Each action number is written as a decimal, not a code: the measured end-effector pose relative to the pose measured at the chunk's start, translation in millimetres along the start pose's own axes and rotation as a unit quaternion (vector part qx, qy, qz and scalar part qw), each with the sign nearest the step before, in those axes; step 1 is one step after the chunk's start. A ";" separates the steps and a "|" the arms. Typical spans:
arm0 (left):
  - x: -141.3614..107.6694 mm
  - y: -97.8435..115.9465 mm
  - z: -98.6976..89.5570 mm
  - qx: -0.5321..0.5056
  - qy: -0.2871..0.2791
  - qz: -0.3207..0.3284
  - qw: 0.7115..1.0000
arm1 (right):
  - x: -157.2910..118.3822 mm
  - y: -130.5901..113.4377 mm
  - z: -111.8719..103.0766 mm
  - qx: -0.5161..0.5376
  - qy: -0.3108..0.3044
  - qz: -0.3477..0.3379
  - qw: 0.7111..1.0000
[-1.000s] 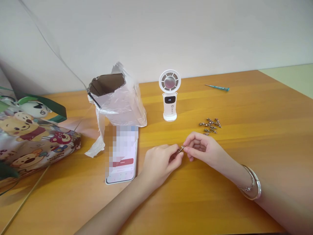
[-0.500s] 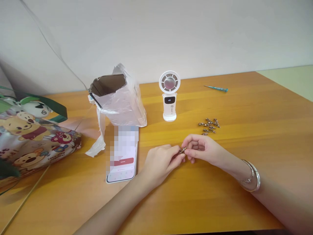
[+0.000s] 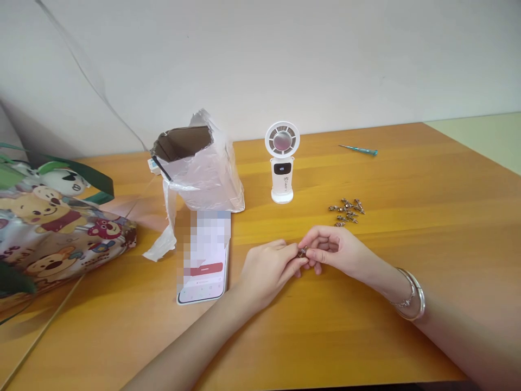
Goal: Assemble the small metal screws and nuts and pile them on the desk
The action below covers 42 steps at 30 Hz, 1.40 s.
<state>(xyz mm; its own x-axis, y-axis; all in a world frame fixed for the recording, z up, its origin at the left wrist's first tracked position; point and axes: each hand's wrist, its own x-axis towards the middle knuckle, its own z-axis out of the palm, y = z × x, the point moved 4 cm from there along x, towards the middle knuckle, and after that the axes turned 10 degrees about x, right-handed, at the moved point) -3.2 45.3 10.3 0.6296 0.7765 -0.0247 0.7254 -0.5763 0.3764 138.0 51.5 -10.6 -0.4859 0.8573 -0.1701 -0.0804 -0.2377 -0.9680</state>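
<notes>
My left hand [image 3: 268, 274] rests low over the wooden table, thumb and forefinger pinched on a small metal bolt [image 3: 302, 252]. From the other side, my right hand [image 3: 331, 247] closes its thumb and forefinger on the same bolt, its other fingers curled underneath. Fingertips cover most of the bolt, so its exact parts are hard to make out. Just beyond my right hand lies a loose pile of similar small metal bolts [image 3: 349, 213], several of them with what look like nuts or washers on their shanks.
A white handheld fan [image 3: 281, 184] stands upright behind my hands. Left of it are an open cardboard box [image 3: 211, 179] wrapped in plastic, a phone [image 3: 207, 282] and a cartoon-print bag [image 3: 61, 233]. A thin blue-handled screwdriver [image 3: 366, 151] lies at the back right.
My right hand has moved slightly left, and its fingertips have come closer to my left fingers around the bolt. The left hand is nearly still.
</notes>
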 end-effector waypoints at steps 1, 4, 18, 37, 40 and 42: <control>-0.1 0.2 0.3 0.003 0.001 0.002 1.000 | -0.4 -0.7 0.7 0.000 -0.002 -0.002 1.000; 0.0 0.7 0.5 0.011 0.000 0.007 1.000 | -2.1 -4.3 1.2 -0.012 -0.004 -0.011 1.000; 0.5 -2.3 -5.9 0.051 0.025 -0.010 0.998 | -5.8 -20.3 0.8 -0.178 0.049 -0.126 0.975; -0.8 -2.0 -8.9 0.089 0.036 0.004 0.995 | -8.6 -25.5 3.8 -0.328 0.075 -0.210 0.918; -0.8 -2.7 -6.7 0.109 0.023 0.003 0.994 | -6.8 -23.1 1.6 -0.332 0.075 -0.208 0.917; -0.7 -3.3 -5.0 0.120 0.016 0.000 0.993 | -6.5 -21.9 0.6 -0.345 0.075 -0.206 0.913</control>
<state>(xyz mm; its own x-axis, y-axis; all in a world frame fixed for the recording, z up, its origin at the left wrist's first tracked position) -7.4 47.9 13.7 0.6239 0.7815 0.0064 0.7727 -0.6181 0.1447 142.4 50.9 11.8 -0.4103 0.8737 0.2612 0.3632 0.4193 -0.8320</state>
